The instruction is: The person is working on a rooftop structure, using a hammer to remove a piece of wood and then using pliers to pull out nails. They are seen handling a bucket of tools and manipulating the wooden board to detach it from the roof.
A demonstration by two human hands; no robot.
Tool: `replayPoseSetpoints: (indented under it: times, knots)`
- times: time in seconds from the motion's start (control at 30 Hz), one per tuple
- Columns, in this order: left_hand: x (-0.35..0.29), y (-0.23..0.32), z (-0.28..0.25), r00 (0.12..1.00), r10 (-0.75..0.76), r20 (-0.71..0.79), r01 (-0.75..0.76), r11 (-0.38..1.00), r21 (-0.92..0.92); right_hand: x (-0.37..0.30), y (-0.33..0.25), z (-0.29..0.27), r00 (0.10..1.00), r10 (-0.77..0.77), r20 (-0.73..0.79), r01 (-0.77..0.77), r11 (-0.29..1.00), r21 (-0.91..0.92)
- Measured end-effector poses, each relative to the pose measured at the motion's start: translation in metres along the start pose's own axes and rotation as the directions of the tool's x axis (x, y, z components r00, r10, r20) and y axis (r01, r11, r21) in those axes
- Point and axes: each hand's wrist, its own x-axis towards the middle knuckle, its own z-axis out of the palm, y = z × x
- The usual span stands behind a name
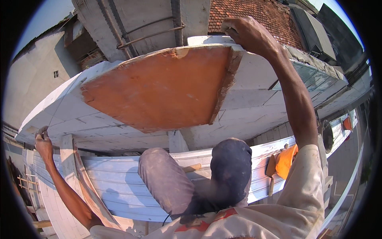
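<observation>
At the far left, my left hand [43,144] is raised beside the white block wall [246,105], fingers bent together. A thin dark strand, seemingly string, runs over the blocks down to its fingertips. My right hand [250,35] is up at the wall's top, its fingers curled in a pinch just above a white block [211,40]; what they hold is too small to make out. Between the hands, a large orange-brown panel [159,87] with a wooden strip [227,83] along its right edge covers part of the wall face.
I squat on a ribbed metal sheet platform [119,183]. A trowel [271,169] and an orange container [285,161] lie to my right; a wooden handle [192,168] shows between my knees. An upright plank [71,159] stands left. Bent rebar [151,34] sticks out from a concrete column beyond the wall.
</observation>
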Motion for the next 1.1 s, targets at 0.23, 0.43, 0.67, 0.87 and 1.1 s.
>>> replayPoseSetpoints:
  times: [0.23,0.43,0.67,0.87,1.1]
  knots:
    - [-0.037,0.020,-0.006,1.000,0.002,0.020,-0.003,0.999,0.046,-0.002,-0.001,-0.017,0.993,-0.057,0.105,0.058,0.998,-0.003]
    - [-0.071,0.093,-0.004,0.998,0.025,0.055,-0.017,0.991,-0.136,-0.082,-0.001,-0.017,0.991,0.009,-0.131,-0.002,0.999,0.055]
    - [-0.086,0.120,-0.005,0.993,0.043,0.108,-0.030,0.993,-0.117,-0.131,-0.031,-0.013,0.974,0.109,-0.198,-0.081,0.986,0.144]
    - [-0.083,0.113,-0.008,0.995,0.029,0.096,-0.019,0.995,-0.099,-0.146,-0.041,-0.013,0.959,0.094,-0.267,-0.065,0.991,0.114]
    - [-0.076,0.091,0.000,0.996,0.018,0.085,-0.009,0.994,-0.110,-0.137,-0.045,0.008,0.924,0.201,-0.324,-0.078,0.931,0.356]
